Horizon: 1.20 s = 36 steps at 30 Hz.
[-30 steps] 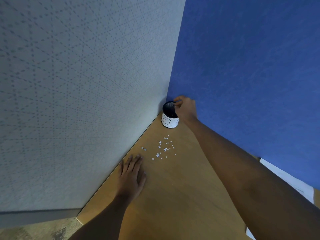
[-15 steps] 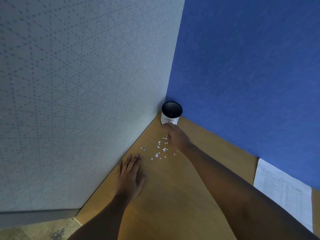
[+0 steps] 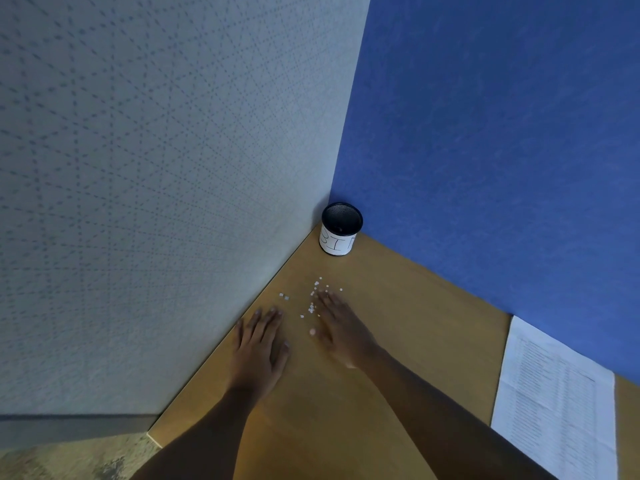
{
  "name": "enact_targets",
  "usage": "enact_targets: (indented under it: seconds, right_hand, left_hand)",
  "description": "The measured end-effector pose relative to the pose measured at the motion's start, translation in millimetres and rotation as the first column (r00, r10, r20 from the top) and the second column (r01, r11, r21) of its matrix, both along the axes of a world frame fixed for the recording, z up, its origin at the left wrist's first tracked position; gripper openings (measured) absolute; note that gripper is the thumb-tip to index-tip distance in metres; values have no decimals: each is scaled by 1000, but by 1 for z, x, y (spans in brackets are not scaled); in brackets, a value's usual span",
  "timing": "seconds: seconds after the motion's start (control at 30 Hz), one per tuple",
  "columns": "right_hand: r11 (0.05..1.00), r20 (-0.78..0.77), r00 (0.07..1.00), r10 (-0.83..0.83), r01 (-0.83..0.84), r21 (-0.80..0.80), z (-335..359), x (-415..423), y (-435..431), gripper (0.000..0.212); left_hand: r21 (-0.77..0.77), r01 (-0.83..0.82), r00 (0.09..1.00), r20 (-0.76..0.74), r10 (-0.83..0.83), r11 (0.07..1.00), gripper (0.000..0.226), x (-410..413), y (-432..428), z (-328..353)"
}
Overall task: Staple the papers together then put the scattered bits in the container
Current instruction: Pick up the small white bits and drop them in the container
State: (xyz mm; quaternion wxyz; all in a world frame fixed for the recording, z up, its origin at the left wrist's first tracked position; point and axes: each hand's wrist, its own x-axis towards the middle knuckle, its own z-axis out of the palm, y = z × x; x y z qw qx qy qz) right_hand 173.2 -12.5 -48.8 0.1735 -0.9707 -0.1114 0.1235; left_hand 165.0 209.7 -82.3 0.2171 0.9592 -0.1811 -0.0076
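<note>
Left hand (image 3: 258, 348) lies flat on the surface (image 3: 398, 341), fingers spread, holding nothing. Right hand (image 3: 341, 332) likewise flat and empty, fingertips among the scattered bits (image 3: 311, 308). Container (image 3: 341, 228) at 12 o'clock; contents indiscernible.

A wooden desk (image 3: 398, 306) meets grey (image 3: 156, 168) and blue partitions (image 3: 502, 133).

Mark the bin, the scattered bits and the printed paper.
bin (image 3: 335, 243), head view: on its white label.
scattered bits (image 3: 311, 308), head view: a cluster beside the right hand's fingers.
printed paper (image 3: 554, 403), head view: middle of the sheet.
</note>
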Motion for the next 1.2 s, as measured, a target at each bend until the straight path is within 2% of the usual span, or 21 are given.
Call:
enact_targets:
  seconds: [0.1, 0.2, 0.37, 0.47, 0.57, 0.73, 0.83, 0.97, 1.07, 1.2]
  right_hand:
    - [978, 64, 977, -205, 207, -26, -4, -10, -6, 84]
    - [908, 20, 916, -401, 400, -128, -4, -15, -11, 87]
    - [858, -20, 881, -472, 454, -239, -6, -18, -3, 96]
    - [874, -25, 893, -449, 433, -221, -9, -13, 10, 103]
    - [905, -40, 917, -396, 382, -188, -7, -3, 25, 98]
    - [963, -8, 979, -203, 198, -181, -3, 16, 31, 96]
    - [972, 6, 979, -203, 202, -123, 5, 39, 14, 96]
    - [991, -85, 990, -110, 103, -86, 10, 63, -4, 77]
    - [994, -125, 992, 13, -26, -106, 6, 60, -6, 84]
    - [988, -69, 994, 84, -91, -122, -1, 42, -4, 92]
  left_hand:
    - [5, 0, 1000, -1, 0, 1000, 58, -1, 0, 0]
    - [6, -5, 1000, -7, 5, 1000, 58, -1, -1, 1]
    - [15, -3, 1000, 4, 3, 1000, 58, -1, -1, 2]
    - [11, -3, 1000, 4, 3, 1000, 59, -1, -1, 2]
    - [4, -7, 1000, -2, 7, 1000, 58, 0, -1, 0]
    - [12, -5, 1000, -3, 5, 1000, 57, -1, -1, 0]
    - [10, -6, 1000, -2, 6, 1000, 57, -2, -3, 0]
    - [17, -6, 1000, -10, 6, 1000, 57, -1, -2, -1]
    - [23, -4, 1000, -12, 4, 1000, 58, -1, -2, -1]
    - [14, 1, 1000, -9, -1, 1000, 58, -1, -2, -1]
